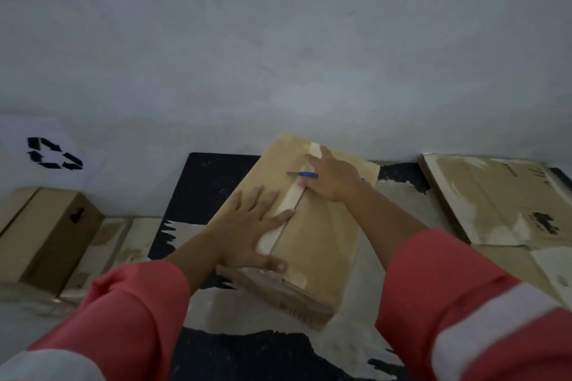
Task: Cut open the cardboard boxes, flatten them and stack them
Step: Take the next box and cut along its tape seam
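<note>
Left sleeve (pixel 133 312): coral-red cloth, loose and creased, with a thick, rounded cuff edge. Left band (pixel 46 365): pale grey-white, crossing the sleeve at the bottom edge of my view; I see only part of it.

Right sleeve (pixel 448 294): same coral-red cloth and same wide cuff, with soft folds along its length. Right band (pixel 492 328): broad, pale grey-white, wrapping the sleeve well above the cuff. It may be reflective tape; I cannot confirm that in this dim feed.

Forearms are bare from cuff to wrist. Left hand (pixel 247 232) and right hand (pixel 334 176) are bare. Stitching and weave are too blurred to read.
</note>
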